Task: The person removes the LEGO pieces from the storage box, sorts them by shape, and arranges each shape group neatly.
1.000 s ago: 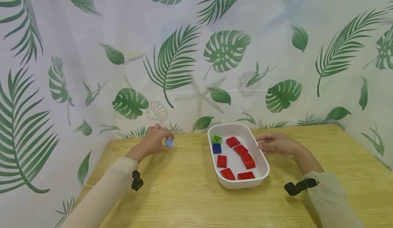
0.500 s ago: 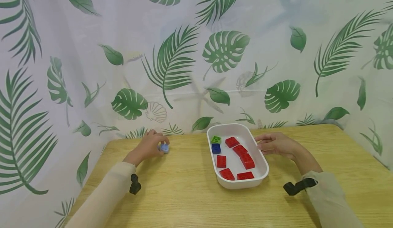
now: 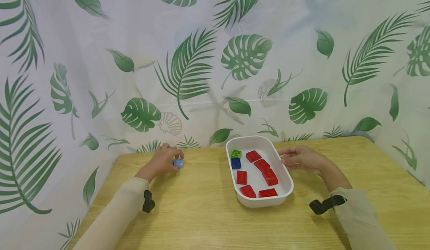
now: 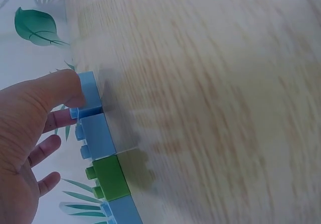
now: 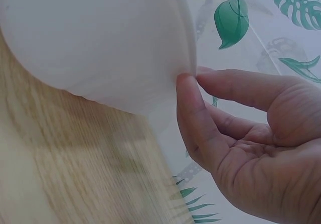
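My left hand pinches a light blue toy brick at the table's back left. In the left wrist view this brick stands right at the end of a row on the tabletop: another light blue brick, a green brick and a further light blue brick. From the head view the hand hides most of that row. My right hand grips the rim of a white tray on its right side, thumb and fingertips on either face of the edge.
Inside the tray lie several red bricks, a lime green brick and a dark blue brick. The wooden table meets a leaf-print curtain along its back edge.
My left hand has moved left and slightly down with the light blue brick, bringing it to the row's end. The right hand keeps its grip on the tray.
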The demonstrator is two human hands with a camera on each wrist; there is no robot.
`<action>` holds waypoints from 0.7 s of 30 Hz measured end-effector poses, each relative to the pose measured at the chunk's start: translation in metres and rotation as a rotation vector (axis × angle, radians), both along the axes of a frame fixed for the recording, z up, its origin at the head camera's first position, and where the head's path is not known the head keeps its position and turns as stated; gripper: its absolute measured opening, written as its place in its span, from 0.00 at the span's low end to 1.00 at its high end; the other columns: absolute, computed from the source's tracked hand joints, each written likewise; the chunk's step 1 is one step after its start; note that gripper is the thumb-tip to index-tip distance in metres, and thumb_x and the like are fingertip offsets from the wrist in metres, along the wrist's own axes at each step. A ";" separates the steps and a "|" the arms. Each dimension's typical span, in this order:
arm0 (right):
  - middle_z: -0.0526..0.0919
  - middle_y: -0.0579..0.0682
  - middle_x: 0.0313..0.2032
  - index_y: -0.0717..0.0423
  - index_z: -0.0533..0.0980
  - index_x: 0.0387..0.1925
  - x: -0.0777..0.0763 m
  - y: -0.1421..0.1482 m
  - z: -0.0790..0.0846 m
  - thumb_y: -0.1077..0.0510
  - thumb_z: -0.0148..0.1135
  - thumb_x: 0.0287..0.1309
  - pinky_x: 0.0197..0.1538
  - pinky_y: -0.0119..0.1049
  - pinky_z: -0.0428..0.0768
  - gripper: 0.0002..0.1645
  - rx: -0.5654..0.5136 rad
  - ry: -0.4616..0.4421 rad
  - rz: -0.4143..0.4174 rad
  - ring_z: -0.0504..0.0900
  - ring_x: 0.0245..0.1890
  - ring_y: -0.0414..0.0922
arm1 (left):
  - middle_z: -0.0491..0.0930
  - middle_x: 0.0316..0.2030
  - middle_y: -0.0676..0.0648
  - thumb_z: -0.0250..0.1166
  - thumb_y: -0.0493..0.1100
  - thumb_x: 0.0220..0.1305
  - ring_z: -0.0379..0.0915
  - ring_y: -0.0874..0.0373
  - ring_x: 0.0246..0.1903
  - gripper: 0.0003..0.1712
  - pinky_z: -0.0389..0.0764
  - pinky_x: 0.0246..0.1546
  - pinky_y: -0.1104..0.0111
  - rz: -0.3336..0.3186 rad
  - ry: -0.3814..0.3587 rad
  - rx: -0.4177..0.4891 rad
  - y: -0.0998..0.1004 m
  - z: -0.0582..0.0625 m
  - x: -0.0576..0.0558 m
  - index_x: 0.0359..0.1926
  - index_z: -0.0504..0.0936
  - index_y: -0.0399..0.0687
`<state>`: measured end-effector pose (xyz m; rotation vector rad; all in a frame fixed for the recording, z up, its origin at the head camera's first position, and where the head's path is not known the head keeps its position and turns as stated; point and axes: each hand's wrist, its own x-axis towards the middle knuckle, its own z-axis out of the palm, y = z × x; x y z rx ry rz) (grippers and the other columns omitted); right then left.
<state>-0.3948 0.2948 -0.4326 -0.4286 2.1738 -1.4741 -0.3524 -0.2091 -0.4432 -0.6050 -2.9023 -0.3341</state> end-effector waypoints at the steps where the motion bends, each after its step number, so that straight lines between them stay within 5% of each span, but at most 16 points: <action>1: 0.85 0.51 0.46 0.72 0.64 0.70 0.000 0.000 0.000 0.59 0.64 0.67 0.56 0.43 0.84 0.36 0.000 0.002 0.000 0.85 0.48 0.43 | 0.81 0.37 0.50 0.76 0.35 0.48 0.65 0.49 0.44 0.19 0.63 0.49 0.51 0.004 -0.003 0.000 0.000 0.000 0.000 0.44 0.85 0.49; 21: 0.85 0.51 0.47 0.72 0.66 0.69 0.001 -0.001 0.003 0.59 0.64 0.66 0.56 0.44 0.84 0.35 0.005 0.009 -0.004 0.85 0.48 0.42 | 0.81 0.48 0.44 0.77 0.38 0.50 0.67 0.45 0.48 0.21 0.67 0.55 0.42 0.015 0.021 -0.020 -0.001 -0.003 0.002 0.46 0.84 0.49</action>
